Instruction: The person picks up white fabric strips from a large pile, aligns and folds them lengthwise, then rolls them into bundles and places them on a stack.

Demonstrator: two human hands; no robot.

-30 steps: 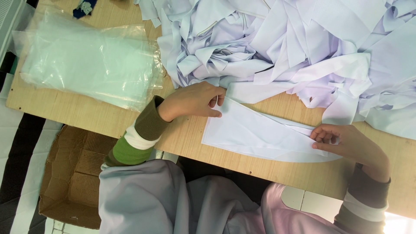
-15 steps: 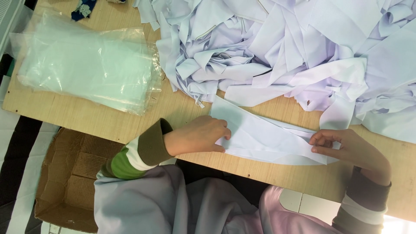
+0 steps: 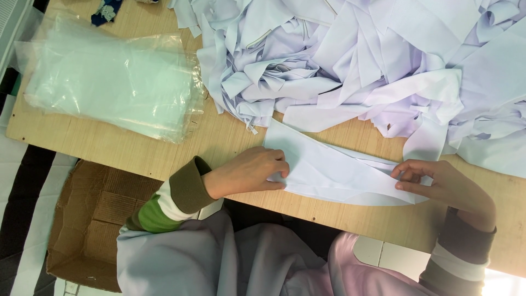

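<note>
1. Between the fingertips of both hands, a long, flat, pale lilac-white piece of folded fabric (image 3: 334, 172) is stretched out along the near edge of the light wooden table (image 3: 230, 137).
2. The left end of that fabric piece is pressed down and pinched by the left hand (image 3: 249, 172); its fingers (image 3: 279, 164) are curled closed over the cloth edge, with the thumb tucked beneath them.
3. The right end is gripped by the right hand (image 3: 438, 183); its fingers (image 3: 408, 167) are bent closed around the narrow tip of the cloth, against the thumb.
4. Just beyond the fingertips of both hands, a large loose heap of pale lilac-white fabric strips and cut pieces (image 3: 361, 60) is piled across the far side of the table, its nearest strips touching the far edge of the held piece.
5. Well to the left of the left fingers, a stack of clear, greenish-tinted plastic bags (image 3: 115, 87) is laid flat on the table.
6. Below the left wrist, off the table edge, an open brown cardboard box (image 3: 87, 225) is seen on the floor.
7. Both forearms are covered by dark olive cuffs with green and white stripes, and a grey-lilac garment (image 3: 219, 257) is worn over the lap.
</note>
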